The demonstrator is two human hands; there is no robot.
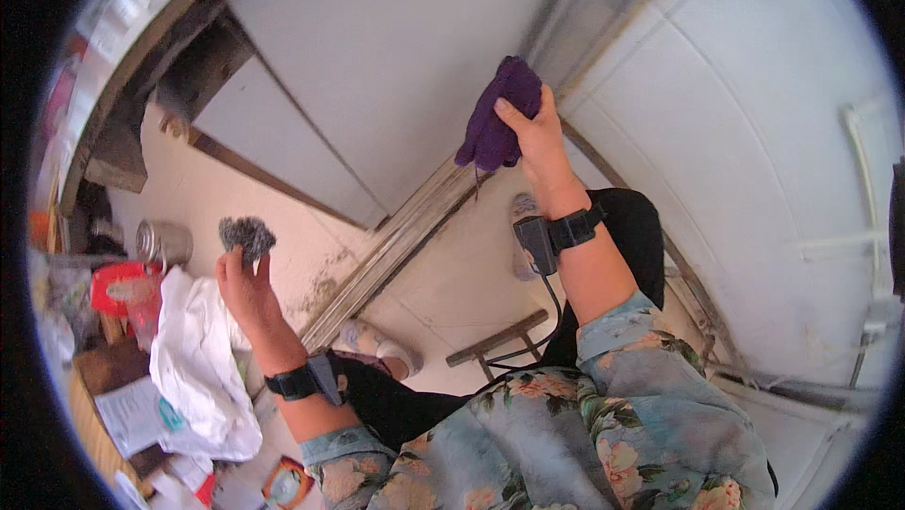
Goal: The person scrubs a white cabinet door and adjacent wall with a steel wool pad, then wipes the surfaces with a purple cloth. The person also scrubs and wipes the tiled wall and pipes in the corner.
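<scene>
My left hand (244, 294) pinches a grey scouring pad (247, 236), apparently steel wool, between thumb and fingers, held up over the pale floor. My right hand (541, 135) grips a folded purple cloth (498, 121), thumb across its near face. A thin dark strand hangs from the cloth's lower edge. Behind the cloth stands a light grey panel (396, 50), and whether the cloth touches it I cannot tell. Below, a worn sliding track (396, 248) with dark grime along it runs diagonally across the floor.
To the left are a metal pot (164, 241), a red plastic item (117, 287), a white plastic bag (198, 361) and a cardboard box (106, 376). A small wooden stool (498, 337) stands by my legs. White panelling (707, 121) rises on the right. A cable runs from my right wrist.
</scene>
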